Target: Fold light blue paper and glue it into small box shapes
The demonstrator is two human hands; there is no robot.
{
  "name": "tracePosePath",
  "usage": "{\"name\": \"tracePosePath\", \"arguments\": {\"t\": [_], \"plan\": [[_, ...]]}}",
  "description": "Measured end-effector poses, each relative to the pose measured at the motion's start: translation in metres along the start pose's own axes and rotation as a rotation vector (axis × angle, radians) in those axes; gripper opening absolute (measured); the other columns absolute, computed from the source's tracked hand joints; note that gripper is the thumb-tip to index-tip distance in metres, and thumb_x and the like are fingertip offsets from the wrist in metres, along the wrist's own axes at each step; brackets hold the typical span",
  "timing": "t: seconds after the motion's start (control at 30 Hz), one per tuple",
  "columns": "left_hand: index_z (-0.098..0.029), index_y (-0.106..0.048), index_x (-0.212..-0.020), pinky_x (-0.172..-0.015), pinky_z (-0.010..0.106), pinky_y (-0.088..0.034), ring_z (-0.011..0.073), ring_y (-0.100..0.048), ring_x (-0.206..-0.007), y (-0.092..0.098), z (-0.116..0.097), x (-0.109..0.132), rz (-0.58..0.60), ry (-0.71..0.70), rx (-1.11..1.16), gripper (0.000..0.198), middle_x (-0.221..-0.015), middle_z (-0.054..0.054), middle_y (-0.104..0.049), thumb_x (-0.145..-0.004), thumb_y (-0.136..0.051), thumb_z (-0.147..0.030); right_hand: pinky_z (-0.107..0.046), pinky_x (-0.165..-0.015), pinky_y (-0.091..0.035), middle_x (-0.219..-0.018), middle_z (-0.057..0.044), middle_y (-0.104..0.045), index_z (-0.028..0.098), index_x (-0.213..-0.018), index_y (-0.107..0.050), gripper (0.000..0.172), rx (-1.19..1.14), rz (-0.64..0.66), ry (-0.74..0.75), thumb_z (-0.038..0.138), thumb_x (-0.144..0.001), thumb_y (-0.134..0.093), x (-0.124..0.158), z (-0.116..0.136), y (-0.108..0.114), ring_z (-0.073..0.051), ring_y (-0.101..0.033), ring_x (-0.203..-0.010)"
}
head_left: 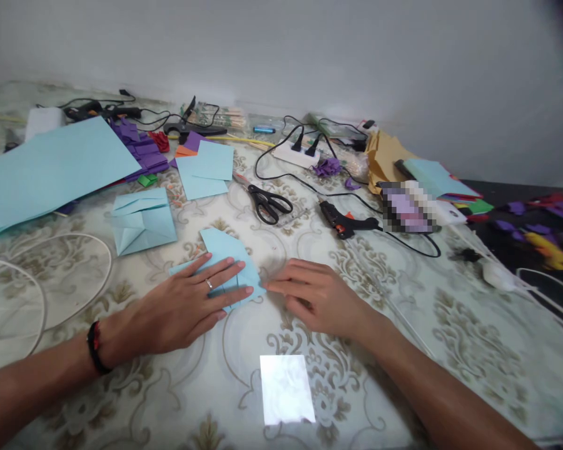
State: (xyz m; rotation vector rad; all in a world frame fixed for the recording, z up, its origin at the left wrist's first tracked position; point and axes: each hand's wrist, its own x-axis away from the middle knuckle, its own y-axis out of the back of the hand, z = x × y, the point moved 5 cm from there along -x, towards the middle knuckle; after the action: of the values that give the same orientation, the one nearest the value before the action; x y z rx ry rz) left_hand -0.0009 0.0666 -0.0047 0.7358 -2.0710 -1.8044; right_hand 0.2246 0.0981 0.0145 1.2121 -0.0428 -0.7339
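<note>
Blue paper lies directly under the left hand (187, 303), whose fingers are slightly spread and laid flat across the folded sheet (223, 240). From the right hand (316, 294) the sheet lies to the left; that hand has its fingers bunched, the index tip at the sheet's right corner. Whether the thumb pinches the corner from below, I cannot tell. As far as the left hand lets it show, the sheet is widest from left to right, its right corner toward the right hand, while the left hand covers much of the rest.

Just beyond, up and to the left, sits one folded pouch (145, 228). Farther off are two small sheets (216, 161), overlapping; one pair of scissors (256, 192); and one glue gun (340, 220) beyond the right hand. Behind them stands one power strip (288, 154) with two black plugs (313, 148), and one purple crumple (327, 167) beside it. At the far left are large blue paper (60, 165), layers uncountable, and two white loops (111, 262).
</note>
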Motion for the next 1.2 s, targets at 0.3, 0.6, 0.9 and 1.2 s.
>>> {"name": "tracePosePath", "arguments": {"t": [0.3, 0.6, 0.9, 1.2], "plan": [[-0.019, -0.052, -0.153, -0.134, 0.048, -0.021, 0.0262, -0.029, -0.16, 0.004, -0.032, 0.0, 0.089, -0.192, 0.137, 0.063, -0.169, 0.004, -0.041, -0.091, -0.054, -0.011, -0.045, -0.094, -0.06, -0.126, -0.011, -0.069, 0.025, -0.13, -0.068, 0.03, -0.129, -0.059, -0.401, 0.026, -0.101, -0.062, -0.003, -0.011, -0.001, -0.024, -0.071, -0.104], [-0.037, -0.063, -0.143, -0.109, 0.051, -0.05, 0.0337, -0.058, -0.133, 0.008, -0.031, 0.006, 0.029, 0.038, -0.045, 0.077, -0.15, 0.011, -0.056, -0.081, -0.05, 0.008, -0.03, -0.065, -0.051, -0.079, 0.001, -0.067, 0.018, -0.117, -0.068, 0.045, -0.151, 0.153, -0.709, 0.018, -0.077, -0.088, -0.035, -0.009, -0.019, -0.017, -0.065, -0.07], [-0.019, -0.062, -0.143, -0.118, 0.049, -0.043, 0.0332, -0.05, -0.143, 0.011, -0.035, 0.019, -0.007, 0.014, -0.005, 0.047, -0.153, 0.013, -0.057, -0.097, -0.054, -0.012, -0.046, -0.111, -0.047, -0.136, -0.015, -0.06, 0.016, -0.136, -0.061, 0.058, -0.081, 0.253, -0.484, 0.007, -0.082, -0.078, -0.048, 0.003, -0.017, -0.031, -0.056, -0.132], [-0.018, -0.058, -0.144, -0.12, 0.054, -0.041, 0.0356, -0.051, -0.142, 0.004, -0.034, 0.022, -0.032, 0.03, 0.043, 0.047, -0.157, 0.017, -0.051, -0.098, -0.055, -0.019, -0.041, -0.103, -0.049, -0.128, -0.009, -0.056, 0.02, -0.11, -0.065, 0.039, -0.067, 0.469, -0.526, 0.016, -0.077, -0.086, -0.067, -0.004, -0.012, -0.029, -0.055, -0.128]]}}
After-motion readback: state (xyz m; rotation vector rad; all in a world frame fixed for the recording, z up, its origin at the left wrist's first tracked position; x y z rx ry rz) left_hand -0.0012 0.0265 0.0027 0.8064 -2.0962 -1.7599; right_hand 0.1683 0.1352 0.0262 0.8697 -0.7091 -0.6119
